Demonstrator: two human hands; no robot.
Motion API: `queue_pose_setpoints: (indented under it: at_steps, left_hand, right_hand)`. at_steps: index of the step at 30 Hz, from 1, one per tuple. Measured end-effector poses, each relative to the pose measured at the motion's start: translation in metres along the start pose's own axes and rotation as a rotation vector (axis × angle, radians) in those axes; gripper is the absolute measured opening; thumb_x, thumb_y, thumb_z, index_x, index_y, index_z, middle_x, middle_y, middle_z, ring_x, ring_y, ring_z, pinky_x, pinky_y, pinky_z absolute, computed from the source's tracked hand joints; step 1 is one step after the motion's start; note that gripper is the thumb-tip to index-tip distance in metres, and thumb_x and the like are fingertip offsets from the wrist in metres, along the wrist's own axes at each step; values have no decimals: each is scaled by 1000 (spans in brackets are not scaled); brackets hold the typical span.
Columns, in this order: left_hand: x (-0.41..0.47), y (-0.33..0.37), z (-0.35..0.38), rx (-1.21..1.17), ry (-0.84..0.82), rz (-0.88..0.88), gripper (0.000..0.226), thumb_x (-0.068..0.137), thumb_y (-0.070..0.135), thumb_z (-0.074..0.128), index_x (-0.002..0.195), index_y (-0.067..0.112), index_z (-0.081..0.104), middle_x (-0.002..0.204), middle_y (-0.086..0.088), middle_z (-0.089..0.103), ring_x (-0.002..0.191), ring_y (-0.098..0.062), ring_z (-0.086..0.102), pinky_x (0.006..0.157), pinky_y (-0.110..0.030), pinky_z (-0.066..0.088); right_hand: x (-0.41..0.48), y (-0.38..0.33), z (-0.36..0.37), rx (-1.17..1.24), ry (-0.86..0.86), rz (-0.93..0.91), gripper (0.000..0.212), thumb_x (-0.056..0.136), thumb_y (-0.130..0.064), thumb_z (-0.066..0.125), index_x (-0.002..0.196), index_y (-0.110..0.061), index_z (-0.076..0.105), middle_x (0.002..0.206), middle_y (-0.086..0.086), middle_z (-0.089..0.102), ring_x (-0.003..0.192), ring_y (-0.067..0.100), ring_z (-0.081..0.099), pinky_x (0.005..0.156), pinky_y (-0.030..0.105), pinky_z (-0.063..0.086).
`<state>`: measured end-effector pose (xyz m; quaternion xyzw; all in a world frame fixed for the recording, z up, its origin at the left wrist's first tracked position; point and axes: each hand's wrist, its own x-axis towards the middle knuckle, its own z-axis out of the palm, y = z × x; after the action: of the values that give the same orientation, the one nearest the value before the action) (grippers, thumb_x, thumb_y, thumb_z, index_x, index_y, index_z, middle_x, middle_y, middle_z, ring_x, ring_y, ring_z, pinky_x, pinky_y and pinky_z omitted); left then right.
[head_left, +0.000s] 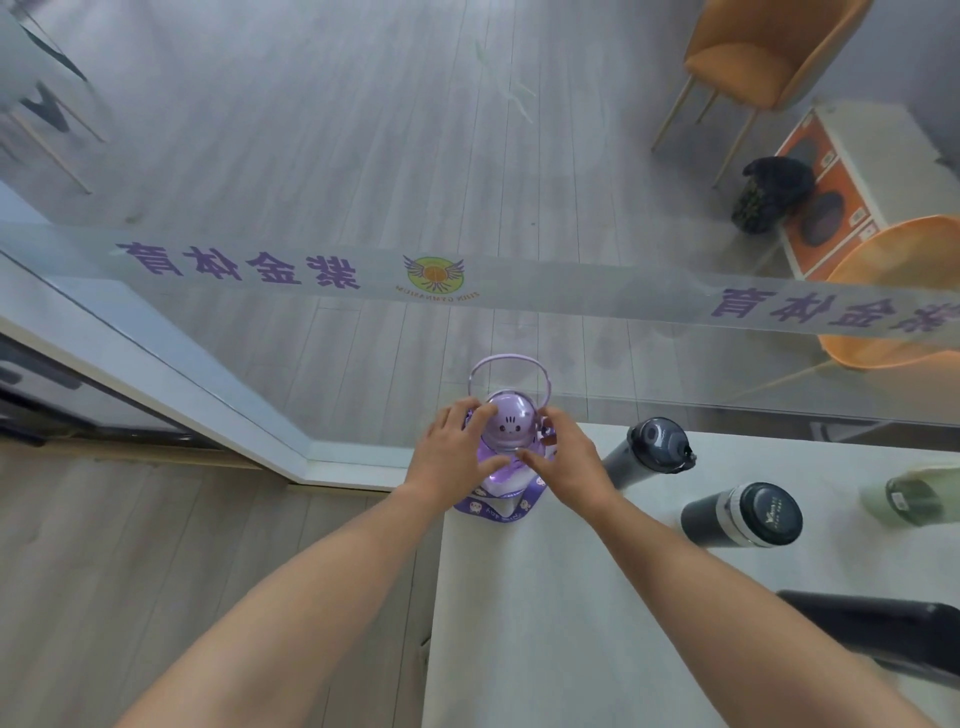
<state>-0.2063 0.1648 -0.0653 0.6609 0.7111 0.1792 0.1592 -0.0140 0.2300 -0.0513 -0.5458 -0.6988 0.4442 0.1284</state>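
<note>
Left hand (457, 460) and right hand (570, 463) grip purple bottle (510, 423).

In front of you the white surface (545, 597) runs out to a glass wall, and at its far left corner stands the purple bottle (509, 423), upright, with its printed purple strap (485, 512) lying on the top around its foot. To the right you have three more bottles standing apart from one another: a dark grey bottle (657, 447) with a flip lid nearest the purple one, a dark flask (748, 514) with a pale band further right and closer to you, and a green bottle (909, 496) by the right edge of the view. A long black object (883, 634) lies on the surface at your near right, partly cut off.
</note>
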Motion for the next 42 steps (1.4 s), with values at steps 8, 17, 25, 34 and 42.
queue_pose_setpoints:
  at_steps: [8, 17, 25, 34, 42]
  left_hand:
    - [14, -3, 2, 50, 66, 18, 63, 81, 33, 79, 133, 24, 45, 135, -6, 52, 120, -30, 48, 97, -43, 45]
    - [9, 7, -2, 66, 111, 52, 61, 81, 35, 79, 133, 22, 48, 134, -7, 52, 122, -30, 46, 99, -41, 45]
    - [35, 86, -24, 23, 182, 443, 21, 89, 20, 50, 90, 12, 70, 70, -4, 67, 66, -27, 62, 62, -35, 50]
    - [42, 103, -4, 268, -11, 305, 37, 65, -1, 74, 98, 15, 69, 101, -5, 70, 93, -32, 64, 77, -42, 51]
    - [34, 62, -3, 352, -64, 19, 54, 64, 14, 87, 111, 21, 62, 127, -9, 58, 112, -37, 54, 78, -44, 54]
  right_hand:
    - [11, -7, 11, 33, 47, 12, 48, 83, -24, 82, 119, -25, 51, 113, 0, 60, 100, 20, 62, 86, 33, 53]
    - [7, -12, -5, -95, 18, 4, 39, 90, -32, 74, 124, -19, 58, 115, 0, 59, 98, 20, 62, 87, 34, 51]
    - [-16, -13, -99, -393, 179, -63, 26, 101, -21, 43, 79, -12, 54, 79, 7, 58, 80, 35, 56, 67, 39, 41]
    - [-28, 41, -136, -639, -121, 172, 86, 85, -37, 71, 155, -38, 21, 149, 11, 37, 128, 40, 49, 101, 48, 47]
    - [-4, 41, -122, -481, -146, 40, 76, 87, -14, 67, 151, -36, 34, 146, 8, 37, 114, 39, 58, 84, 37, 55]
